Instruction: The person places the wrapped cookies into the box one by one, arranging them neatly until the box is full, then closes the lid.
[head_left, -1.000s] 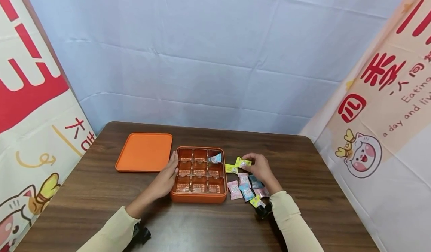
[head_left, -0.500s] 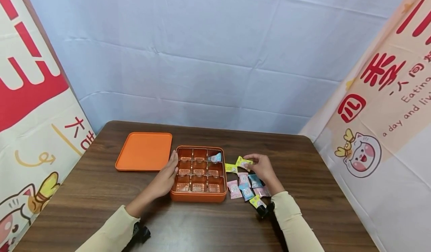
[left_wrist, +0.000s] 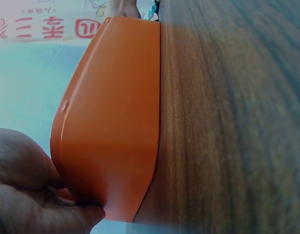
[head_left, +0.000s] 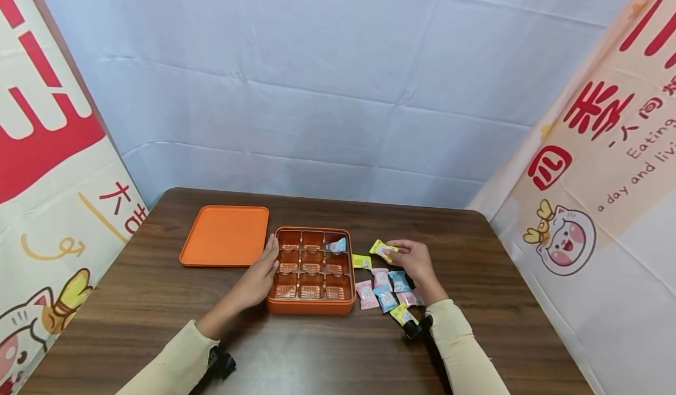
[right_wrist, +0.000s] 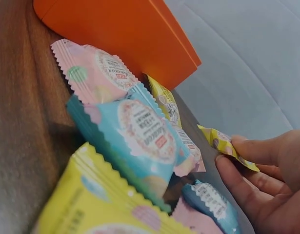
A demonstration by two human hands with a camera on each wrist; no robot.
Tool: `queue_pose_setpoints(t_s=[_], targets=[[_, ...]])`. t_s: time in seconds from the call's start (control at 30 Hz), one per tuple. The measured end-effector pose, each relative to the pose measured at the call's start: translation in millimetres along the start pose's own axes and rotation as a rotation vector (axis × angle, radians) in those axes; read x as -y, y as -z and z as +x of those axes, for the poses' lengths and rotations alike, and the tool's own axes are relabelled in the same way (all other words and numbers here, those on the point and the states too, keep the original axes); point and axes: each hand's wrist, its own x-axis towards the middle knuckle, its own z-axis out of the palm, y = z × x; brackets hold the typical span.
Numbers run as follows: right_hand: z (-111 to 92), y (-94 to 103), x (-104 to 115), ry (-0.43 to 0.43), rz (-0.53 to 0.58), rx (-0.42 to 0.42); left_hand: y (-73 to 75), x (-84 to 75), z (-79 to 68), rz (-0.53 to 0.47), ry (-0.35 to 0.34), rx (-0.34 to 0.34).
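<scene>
An orange box [head_left: 311,308] with a divided clear tray stands mid-table; a blue wrapped candy [head_left: 336,245] lies in its back right compartment. My left hand [head_left: 259,277] rests against the box's left wall, fingers fairly straight; in the left wrist view, its thumb and fingertip touch the wall [left_wrist: 110,117]. To the right of the box, my right hand [head_left: 414,261] pinches a yellow wrapped candy [head_left: 381,249] between thumb and fingers. The right wrist view shows that yellow candy [right_wrist: 225,145] held above the table, apart from the others.
Several pink, blue and yellow wrapped candies lie right of the box, among them a pink one [head_left: 367,294] and a yellow one [head_left: 361,262]. An orange lid [head_left: 226,236] lies flat on the table [head_left: 296,360] at the back left. A pale cloth [head_left: 317,90] hangs behind.
My right hand has drawn the yellow candy slightly up and away from the pile, and the candy has turned a little. The left hand stays against the box.
</scene>
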Motion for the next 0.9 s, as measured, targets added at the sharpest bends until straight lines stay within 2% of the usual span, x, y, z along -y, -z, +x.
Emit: queue_pose_setpoints(t_s=[0.2, 0.33, 0.6, 0.77, 0.9], targets=[[-3, 0.4, -3, -0.04, 0.003, 0.014, -0.8, 3.1, -0.6, 0.005, 0.011, 0.01], [-3, 0.1, -4, -0.037, 0.018, 0.031, -1.9, 3.5, -0.5, 0.001, 0.007, 0.005], [-1, -1.8, -1, -0.029, 0.148, 0.08, -3.1, 2.8, 0.1, -0.004, -0.033, -0.03], [-1, -2.5, 3, -0.04, 0.206, 0.085, -2.5, 2.1, 0.3, -0.005, -0.028, -0.027], [-3, -3.5, 9, -0.037, 0.206, 0.096, -1.8, 2.3, 0.7, -0.001, -0.014, -0.02]])
